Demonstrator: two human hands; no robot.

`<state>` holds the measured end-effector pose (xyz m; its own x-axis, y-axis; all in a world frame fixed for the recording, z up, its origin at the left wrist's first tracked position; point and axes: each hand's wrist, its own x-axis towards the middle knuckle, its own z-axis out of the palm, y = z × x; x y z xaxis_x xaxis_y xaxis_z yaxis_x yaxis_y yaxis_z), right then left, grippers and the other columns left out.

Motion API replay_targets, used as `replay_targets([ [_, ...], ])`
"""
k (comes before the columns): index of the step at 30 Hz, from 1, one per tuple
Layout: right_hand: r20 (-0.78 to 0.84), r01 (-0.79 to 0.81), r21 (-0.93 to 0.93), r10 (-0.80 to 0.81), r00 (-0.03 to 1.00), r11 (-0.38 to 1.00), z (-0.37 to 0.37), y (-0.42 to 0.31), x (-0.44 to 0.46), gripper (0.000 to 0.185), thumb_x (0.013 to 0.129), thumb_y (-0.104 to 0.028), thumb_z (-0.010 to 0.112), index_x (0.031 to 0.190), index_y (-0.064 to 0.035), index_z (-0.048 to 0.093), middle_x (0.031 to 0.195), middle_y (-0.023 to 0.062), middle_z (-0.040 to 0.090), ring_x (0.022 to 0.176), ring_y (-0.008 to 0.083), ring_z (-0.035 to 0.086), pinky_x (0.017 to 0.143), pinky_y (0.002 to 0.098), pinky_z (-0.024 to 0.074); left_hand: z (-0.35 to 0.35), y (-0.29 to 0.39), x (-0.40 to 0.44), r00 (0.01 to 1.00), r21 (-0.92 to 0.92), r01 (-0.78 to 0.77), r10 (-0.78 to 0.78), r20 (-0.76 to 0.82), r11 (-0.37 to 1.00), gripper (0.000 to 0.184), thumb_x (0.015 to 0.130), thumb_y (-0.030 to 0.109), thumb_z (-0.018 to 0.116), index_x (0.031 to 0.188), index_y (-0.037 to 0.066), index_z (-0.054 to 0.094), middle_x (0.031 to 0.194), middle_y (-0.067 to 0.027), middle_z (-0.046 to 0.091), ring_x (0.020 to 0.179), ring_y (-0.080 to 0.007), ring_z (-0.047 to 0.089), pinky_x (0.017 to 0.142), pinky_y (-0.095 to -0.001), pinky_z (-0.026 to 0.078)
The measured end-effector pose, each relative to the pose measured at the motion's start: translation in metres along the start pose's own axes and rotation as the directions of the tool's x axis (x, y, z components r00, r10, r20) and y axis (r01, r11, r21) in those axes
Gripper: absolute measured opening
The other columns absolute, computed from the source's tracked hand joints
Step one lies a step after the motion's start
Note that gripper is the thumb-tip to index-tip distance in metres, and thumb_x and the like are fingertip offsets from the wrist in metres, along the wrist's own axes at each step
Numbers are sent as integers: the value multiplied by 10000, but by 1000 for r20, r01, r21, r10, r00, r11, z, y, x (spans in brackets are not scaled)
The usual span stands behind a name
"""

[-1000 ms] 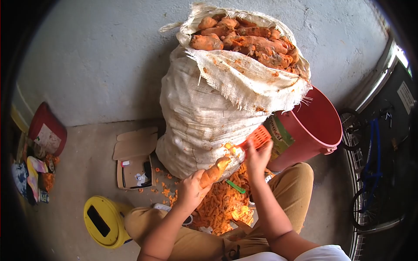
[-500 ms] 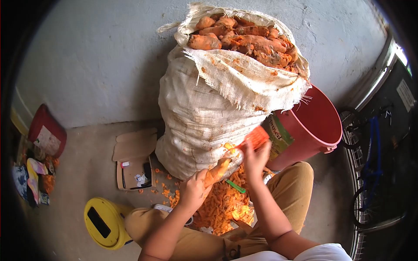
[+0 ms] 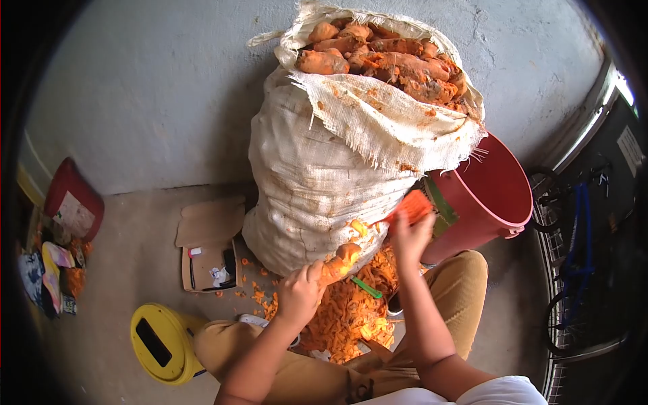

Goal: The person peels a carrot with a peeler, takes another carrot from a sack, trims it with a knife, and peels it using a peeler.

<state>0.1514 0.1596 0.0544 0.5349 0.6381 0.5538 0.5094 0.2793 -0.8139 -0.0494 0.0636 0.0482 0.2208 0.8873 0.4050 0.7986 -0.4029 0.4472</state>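
Root vegetable [image 3: 339, 265], partly peeled, shows just below centre in the head view, fingers of the left hand [image 3: 299, 293] clamped round it. Right of centre, fingers of the right hand [image 3: 413, 237] clasp a red tool [image 3: 413, 204].

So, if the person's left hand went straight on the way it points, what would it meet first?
Likely the white woven sack, which the partly peeled orange root in the left hand would touch first, though depth is unclear.

Right hand [image 3: 413, 237] shifted rightward, orange tool [image 3: 412, 206] along with it, both farther from root [image 3: 333, 268], lettering on bucket label [image 3: 441, 202] now covered.
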Motion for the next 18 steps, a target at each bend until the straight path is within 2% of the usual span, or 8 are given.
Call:
replay_targets([
  [2, -7, -366, 181, 373, 928, 913, -14, 6, 26, 210, 786, -48, 566, 886, 18, 395, 821, 119, 565, 727, 164, 570, 618, 276, 481, -3, -6, 0, 1000, 36, -9, 10, -28, 999, 506, 599, 90, 675, 1054, 27, 465, 833, -110, 536, 738, -274, 546, 615, -351, 450],
  [4, 79, -129, 174, 116, 990, 976, -12, -12, 19, 231, 779, -19, 564, 920, 26, 386, 845, 126, 553, 731, 143, 571, 587, 252, 497, -2, -6, 3, 999, 72, -46, 48, -26, 996, 511, 585, 88, 679, 1047, 29, 471, 813, -95, 530, 717, -253, 544, 600, -341, 449],
  [5, 197, -230, 292, 177, 964, 928, -11, -30, 3, 267, 774, -44, 582, 952, 23, 395, 898, 134, 542, 748, 165, 566, 637, 268, 480, -1, -4, 4, 999, 97, -51, 51, 4, 994, 513, 579, 87, 680, 1045, 30, 473, 805, -91, 528, 708, -247, 542, 595, -336, 449],
  [8, 348, -99, 66, 70, 935, 993, -1, -51, -42, 347, 754, -88, 615, 984, 37, 386, 857, 159, 558, 777, 214, 573, 688, 305, 465, -2, 2, 6, 996, 124, -93, 94, 4, 988, 520, 562, 84, 684, 1038, 35, 480, 782, -77, 518, 682, -228, 536, 582, -320, 448],
  [11, 318, -301, 89, 259, 912, 949, 6, -11, -32, 297, 743, -81, 620, 900, 37, 397, 820, 176, 573, 715, 231, 588, 623, 309, 473, 0, 2, 8, 990, 137, -135, 139, -21, 981, 524, 550, 83, 686, 1032, 38, 487, 763, -66, 509, 670, -215, 531, 572, -311, 446],
  [14, 2, -88, -119, 89, 996, 989, -8, 33, 5, 257, 749, -59, 600, 880, 35, 400, 778, 165, 576, 709, 207, 590, 613, 317, 479, -4, 3, 2, 989, 142, -134, 142, -46, 981, 525, 544, 82, 686, 1030, 42, 491, 753, -56, 502, 666, -207, 530, 563, -305, 443],
  [16, 11, -395, -20, 395, 919, 918, -24, 18, 25, 183, 776, -20, 565, 875, 20, 416, 849, 141, 572, 658, 120, 560, 561, 236, 483, -7, -1, 5, 986, 160, -140, 152, -66, 977, 505, 555, 82, 677, 1026, 48, 497, 743, -47, 499, 652, -198, 527, 552, -298, 440],
  [18, 131, -278, 96, 265, 955, 956, -18, 19, 8, 227, 758, -34, 581, 895, 20, 407, 834, 142, 573, 715, 179, 575, 616, 288, 475, -4, -2, 5, 985, 169, -139, 154, -78, 976, 464, 578, 82, 658, 1017, 56, 508, 729, -36, 497, 627, -186, 518, 534, -289, 436],
])
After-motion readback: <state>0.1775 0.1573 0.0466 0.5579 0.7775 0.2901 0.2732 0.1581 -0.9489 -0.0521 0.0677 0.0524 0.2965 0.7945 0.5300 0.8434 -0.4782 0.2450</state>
